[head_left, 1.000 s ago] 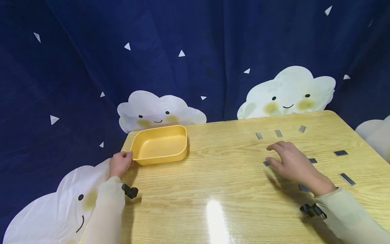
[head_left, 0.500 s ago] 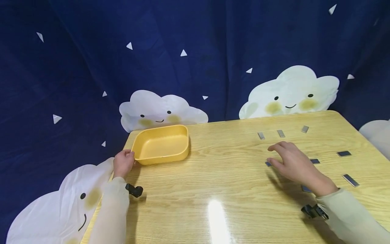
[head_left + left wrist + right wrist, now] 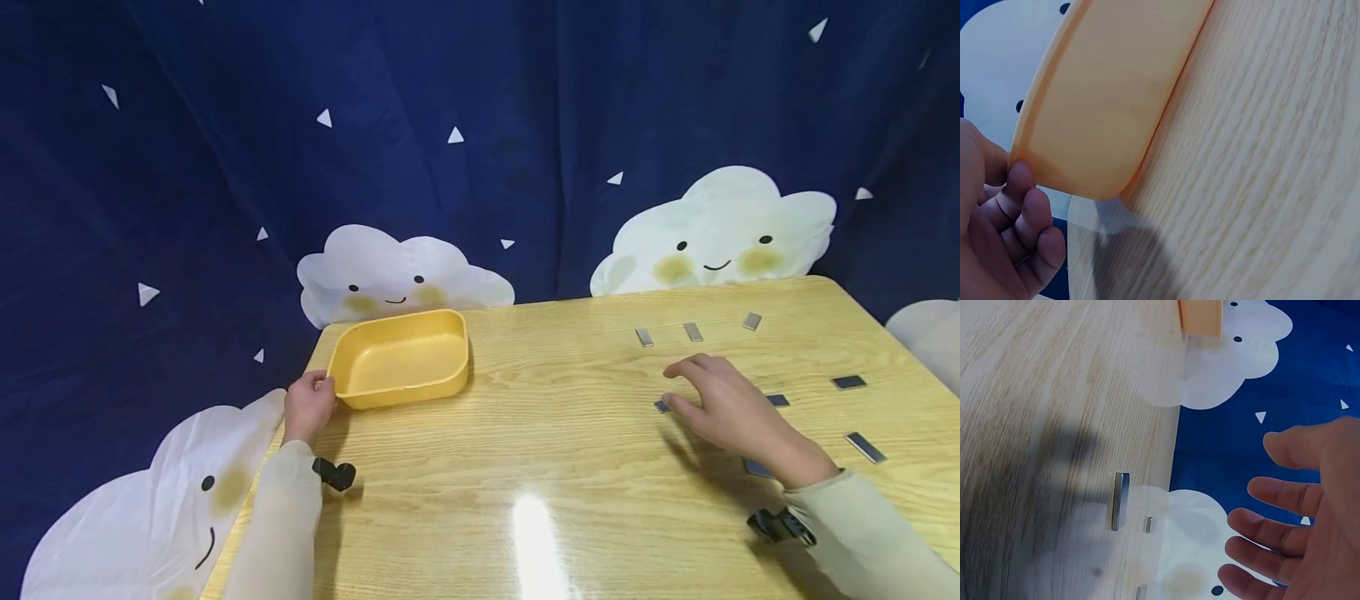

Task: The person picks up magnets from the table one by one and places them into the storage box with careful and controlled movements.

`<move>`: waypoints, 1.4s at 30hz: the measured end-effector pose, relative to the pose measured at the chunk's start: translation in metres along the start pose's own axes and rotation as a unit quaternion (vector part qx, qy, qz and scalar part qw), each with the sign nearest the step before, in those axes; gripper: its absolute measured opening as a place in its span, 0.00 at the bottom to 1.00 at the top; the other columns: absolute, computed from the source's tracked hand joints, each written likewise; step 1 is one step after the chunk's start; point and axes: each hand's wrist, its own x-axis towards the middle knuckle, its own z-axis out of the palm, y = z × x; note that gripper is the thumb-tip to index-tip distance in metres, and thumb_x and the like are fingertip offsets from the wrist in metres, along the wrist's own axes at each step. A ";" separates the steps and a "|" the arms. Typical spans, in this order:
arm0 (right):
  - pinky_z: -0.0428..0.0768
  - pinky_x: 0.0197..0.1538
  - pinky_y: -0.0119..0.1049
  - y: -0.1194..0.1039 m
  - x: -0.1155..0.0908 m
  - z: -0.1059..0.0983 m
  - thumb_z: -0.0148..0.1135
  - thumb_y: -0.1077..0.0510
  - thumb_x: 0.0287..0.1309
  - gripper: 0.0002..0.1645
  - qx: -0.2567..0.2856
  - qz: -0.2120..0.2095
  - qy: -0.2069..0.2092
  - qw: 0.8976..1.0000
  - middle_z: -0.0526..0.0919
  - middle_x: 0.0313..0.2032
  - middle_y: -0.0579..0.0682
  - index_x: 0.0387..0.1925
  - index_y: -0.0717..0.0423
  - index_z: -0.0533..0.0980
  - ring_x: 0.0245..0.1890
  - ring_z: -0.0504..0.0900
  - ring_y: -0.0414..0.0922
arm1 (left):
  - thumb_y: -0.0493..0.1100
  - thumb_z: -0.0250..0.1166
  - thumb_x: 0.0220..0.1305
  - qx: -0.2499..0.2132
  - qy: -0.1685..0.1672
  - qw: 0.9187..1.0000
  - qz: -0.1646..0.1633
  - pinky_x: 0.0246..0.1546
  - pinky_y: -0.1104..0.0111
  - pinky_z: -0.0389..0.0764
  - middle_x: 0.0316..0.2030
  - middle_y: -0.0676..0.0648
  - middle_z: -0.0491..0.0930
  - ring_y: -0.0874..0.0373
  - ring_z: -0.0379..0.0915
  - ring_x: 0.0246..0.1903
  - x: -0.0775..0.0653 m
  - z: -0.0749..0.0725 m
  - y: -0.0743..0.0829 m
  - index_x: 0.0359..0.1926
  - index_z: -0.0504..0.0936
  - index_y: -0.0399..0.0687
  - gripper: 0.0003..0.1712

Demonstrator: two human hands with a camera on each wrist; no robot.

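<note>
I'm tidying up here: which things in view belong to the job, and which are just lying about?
Likely part of the job:
yellow tray, pinched by the left hand
dark pieces around the right hand
grey pieces beyond it

Probably just there:
wooden table
blue curtain
black wrist devices

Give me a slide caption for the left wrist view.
Left hand pinching a yellow tray by its edge, wood-grain table alongside.

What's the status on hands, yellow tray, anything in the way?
Left hand grips yellow tray at one corner. Right hand open, holding nothing. Nothing seen inside tray. Right hand partly hides some dark pieces in head view.
</note>
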 end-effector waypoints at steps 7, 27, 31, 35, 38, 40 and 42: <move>0.76 0.51 0.63 0.002 -0.002 -0.002 0.68 0.55 0.59 0.20 -0.015 -0.010 0.017 1.000 0.82 0.50 0.64 0.49 0.61 0.79 0.52 0.78 0.65 | 0.46 0.45 0.75 -0.005 -0.007 1.000 0.005 0.31 0.74 0.74 0.42 0.40 0.81 0.56 0.76 0.34 -0.001 0.002 -0.001 0.65 0.71 0.37 0.25; 0.78 0.50 0.61 0.002 -0.002 -0.001 0.67 0.55 0.60 0.20 -0.009 -0.007 -0.003 1.000 0.81 0.50 0.63 0.50 0.62 0.78 0.50 0.79 0.63 | 0.44 0.50 0.75 -0.013 -0.040 0.999 0.021 0.29 0.75 0.74 0.35 0.41 0.82 0.59 0.74 0.29 -0.002 -0.002 0.000 0.62 0.74 0.35 0.22; 0.78 0.50 0.61 0.002 -0.004 0.000 0.67 0.54 0.61 0.20 -0.008 -0.004 -0.008 1.000 0.81 0.50 0.64 0.50 0.62 0.78 0.51 0.79 0.63 | 0.44 0.50 0.75 -0.021 -0.048 0.998 0.026 0.28 0.74 0.74 0.32 0.42 0.81 0.59 0.74 0.27 -0.004 0.001 0.001 0.61 0.74 0.34 0.22; 0.78 0.49 0.61 0.002 -0.004 0.000 0.67 0.54 0.60 0.20 -0.010 -0.007 -0.002 1.000 0.81 0.50 0.64 0.50 0.62 0.78 0.50 0.80 0.63 | 0.44 0.50 0.74 -0.010 -0.049 0.998 0.041 0.28 0.74 0.74 0.31 0.41 0.82 0.58 0.75 0.27 -0.008 0.002 0.004 0.60 0.75 0.35 0.22; 0.78 0.49 0.60 0.003 -0.004 0.000 0.68 0.54 0.60 0.20 -0.010 -0.009 0.000 1.000 0.81 0.50 0.63 0.50 0.62 0.78 0.50 0.80 0.63 | 0.44 0.50 0.74 -0.001 -0.065 0.997 0.046 0.28 0.74 0.75 0.31 0.41 0.82 0.58 0.75 0.27 -0.012 0.003 0.008 0.61 0.74 0.35 0.22; 0.78 0.49 0.61 0.003 -0.004 -0.001 0.67 0.54 0.61 0.20 -0.007 -0.008 -0.003 1.000 0.81 0.50 0.64 0.50 0.62 0.78 0.50 0.80 0.63 | 0.43 0.50 0.74 0.000 -0.079 0.996 0.049 0.28 0.75 0.76 0.31 0.42 0.82 0.59 0.75 0.26 -0.015 0.004 0.010 0.62 0.74 0.34 0.22; 0.78 0.50 0.61 0.003 -0.004 -0.001 0.67 0.55 0.61 0.20 -0.008 -0.007 -0.004 1.000 0.81 0.50 0.64 0.50 0.62 0.78 0.50 0.80 0.63 | 0.43 0.51 0.74 0.003 -0.088 0.995 0.055 0.28 0.74 0.76 0.29 0.44 0.82 0.59 0.75 0.26 -0.017 0.006 0.012 0.60 0.74 0.34 0.22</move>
